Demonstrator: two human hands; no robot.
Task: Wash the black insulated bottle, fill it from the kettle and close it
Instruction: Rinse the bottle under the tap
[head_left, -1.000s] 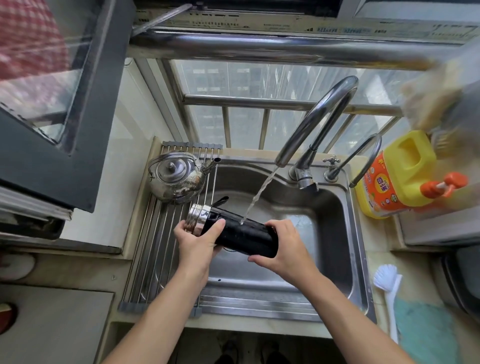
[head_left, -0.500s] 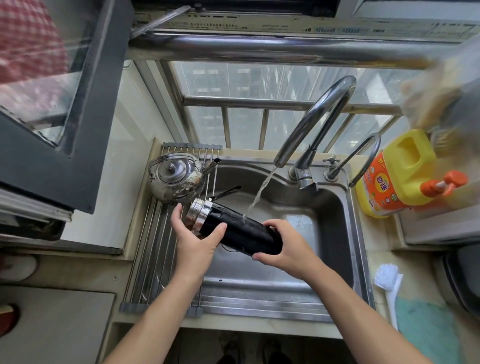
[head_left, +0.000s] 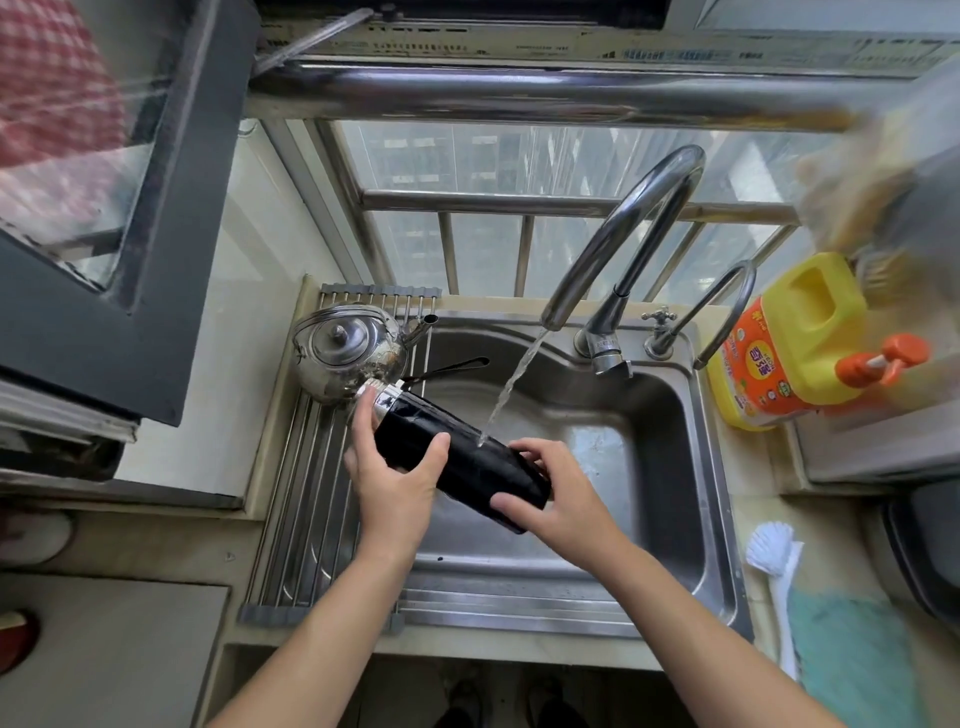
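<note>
The black insulated bottle (head_left: 462, 457) lies tilted over the steel sink (head_left: 696, 467), its silver neck up and to the left. My left hand (head_left: 389, 467) grips it near the neck, and my right hand (head_left: 550, 493) holds its base. Water runs from the tall tap (head_left: 623, 234) onto the middle of the bottle's side. The steel kettle (head_left: 348, 348) stands on the drying rack (head_left: 306, 499), just behind the bottle's neck. No bottle lid can be made out.
A yellow detergent jug (head_left: 789, 343) stands right of the sink beside a smaller curved tap (head_left: 727, 306). A white brush (head_left: 774, 556) and a teal cloth (head_left: 852, 654) lie at front right. An open window frame (head_left: 130, 208) juts in at left.
The bottle has tilted, its neck rising toward the kettle and its base dropping. My left hand has slid up toward the neck. Water keeps running onto the bottle's side.
</note>
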